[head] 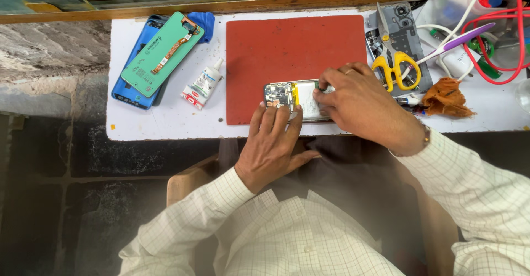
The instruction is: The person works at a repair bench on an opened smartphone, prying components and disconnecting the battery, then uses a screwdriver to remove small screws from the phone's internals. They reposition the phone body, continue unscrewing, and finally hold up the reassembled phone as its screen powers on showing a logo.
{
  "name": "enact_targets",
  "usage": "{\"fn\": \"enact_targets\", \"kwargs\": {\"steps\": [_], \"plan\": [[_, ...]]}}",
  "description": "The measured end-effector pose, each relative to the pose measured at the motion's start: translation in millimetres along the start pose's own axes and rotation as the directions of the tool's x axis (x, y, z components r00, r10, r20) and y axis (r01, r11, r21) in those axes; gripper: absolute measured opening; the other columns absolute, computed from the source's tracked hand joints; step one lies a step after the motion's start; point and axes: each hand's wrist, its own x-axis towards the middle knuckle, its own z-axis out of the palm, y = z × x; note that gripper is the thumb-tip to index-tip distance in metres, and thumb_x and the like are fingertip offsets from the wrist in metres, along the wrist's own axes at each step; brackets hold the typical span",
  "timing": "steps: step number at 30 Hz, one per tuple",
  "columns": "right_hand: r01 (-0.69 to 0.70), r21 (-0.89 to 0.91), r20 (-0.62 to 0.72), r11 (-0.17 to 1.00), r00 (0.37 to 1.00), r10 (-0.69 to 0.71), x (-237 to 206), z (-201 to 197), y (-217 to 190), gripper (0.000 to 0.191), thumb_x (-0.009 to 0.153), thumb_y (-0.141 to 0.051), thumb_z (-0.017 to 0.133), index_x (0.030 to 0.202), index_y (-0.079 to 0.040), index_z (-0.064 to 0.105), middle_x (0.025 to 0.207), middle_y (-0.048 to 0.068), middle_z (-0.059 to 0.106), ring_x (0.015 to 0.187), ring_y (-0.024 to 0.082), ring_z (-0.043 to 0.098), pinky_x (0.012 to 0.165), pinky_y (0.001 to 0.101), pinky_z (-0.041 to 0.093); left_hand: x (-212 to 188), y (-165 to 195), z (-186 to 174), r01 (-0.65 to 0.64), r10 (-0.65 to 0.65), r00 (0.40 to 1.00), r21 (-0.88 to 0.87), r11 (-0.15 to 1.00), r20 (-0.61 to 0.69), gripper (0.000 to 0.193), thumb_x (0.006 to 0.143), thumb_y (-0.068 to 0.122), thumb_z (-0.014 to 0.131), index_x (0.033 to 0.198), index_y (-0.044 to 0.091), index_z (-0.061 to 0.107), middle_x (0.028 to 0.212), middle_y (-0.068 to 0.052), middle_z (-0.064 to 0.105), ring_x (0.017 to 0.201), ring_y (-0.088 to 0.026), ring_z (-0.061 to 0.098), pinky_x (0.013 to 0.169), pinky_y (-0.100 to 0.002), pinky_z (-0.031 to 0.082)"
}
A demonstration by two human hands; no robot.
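An opened phone [290, 96] with its circuit board and battery exposed lies on a red mat [292, 49] near the table's front edge. My left hand [273, 146] rests flat at the mat's front edge, fingertips pressing the phone's near side. My right hand [359, 104] covers the phone's right half, its fingertips pinched on a small part over the battery; what they pinch is too small to tell.
A green screen panel [160, 52] lies on a blue phone back cover [130, 91] at the left. A small white glue bottle [203, 83] lies beside the mat. Yellow scissors [395, 66], a grey phone frame [406, 30], an orange cloth [446, 96] and red cables [497, 44] crowd the right.
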Motion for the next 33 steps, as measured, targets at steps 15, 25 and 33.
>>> {"fn": "enact_targets", "kwargs": {"steps": [15,25,33], "plan": [[0.021,0.29,-0.19,0.957,0.981,0.036,21.1,84.7,21.1,0.031,0.087,-0.012,0.077,0.117,-0.005,0.074,0.111,0.01,0.063,0.106,0.028,0.061,0.093,0.0427,0.049,-19.9,-23.0,68.7,0.079,-0.079,0.997,-0.028,0.996,0.001,0.084,0.086,0.062,0.074,0.139,-0.002,0.058,0.119,-0.019,0.052,0.111,-0.034,0.052,0.11,-0.053,0.039],[-0.284,0.299,0.321,0.911,0.929,0.184,31.7,52.1,63.1,0.066,0.063,-0.03,0.09,0.119,-0.005,0.064,0.114,0.012,0.062,0.114,0.031,0.058,0.094,0.0417,0.049,-20.0,-5.3,80.9,0.053,-0.049,0.998,0.186,0.981,-0.024,0.089,0.091,0.069,0.064,0.141,-0.005,0.057,0.139,-0.021,0.049,0.131,-0.036,0.047,0.117,-0.057,0.033],[-0.328,0.259,0.41,0.908,0.889,0.205,50.6,42.0,58.5,0.064,0.059,-0.029,0.091,0.112,-0.005,0.065,0.114,0.013,0.066,0.113,0.03,0.062,0.093,0.0419,0.049,-26.0,0.8,99.7,0.091,-0.049,0.992,0.385,0.918,-0.118,0.091,0.1,0.075,0.052,0.142,-0.005,0.061,0.155,-0.02,0.044,0.144,-0.036,0.04,0.123,-0.054,0.029]]}}
